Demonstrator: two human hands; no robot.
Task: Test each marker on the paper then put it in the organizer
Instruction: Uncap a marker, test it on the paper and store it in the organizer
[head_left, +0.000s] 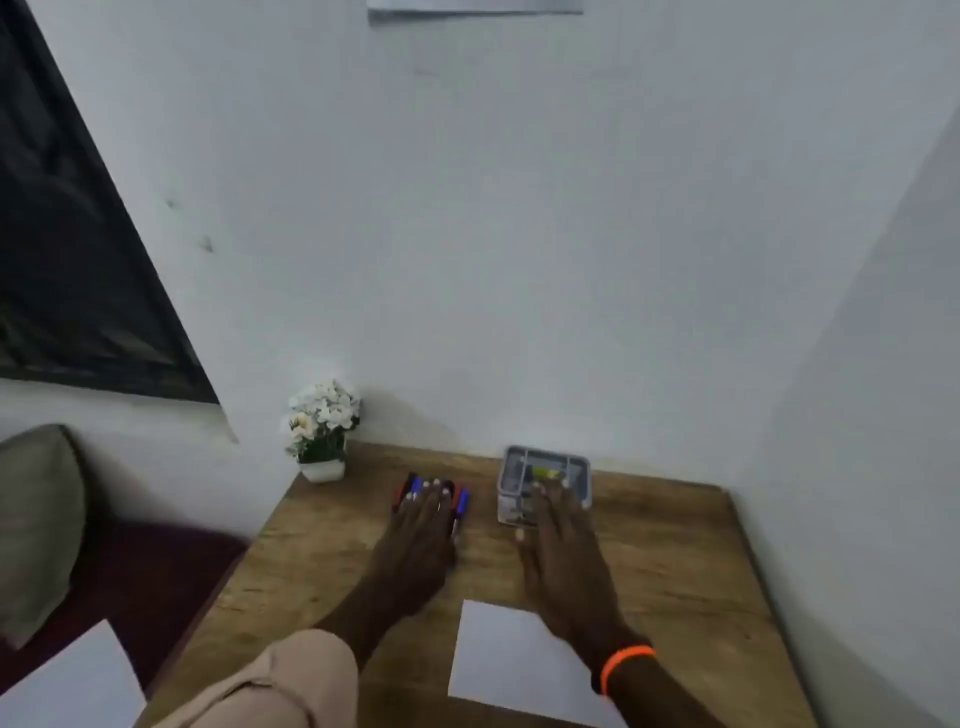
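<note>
Several red and blue markers (461, 501) lie in a bunch at the back of the wooden table (670, 551). My left hand (423, 525) lies flat over them with straight fingers. My right hand (558, 540) reaches out with spread fingers, its fingertips at the front edge of the grey organizer (519, 462), which holds something yellow. A white sheet of paper (498, 660) lies near the table's front, partly under my right forearm.
A small white pot of white flowers (322, 431) stands at the table's back left corner. White walls close in behind and to the right. A cushion (36, 525) and a dark red seat sit left of the table, with another white sheet (72, 686) at lower left.
</note>
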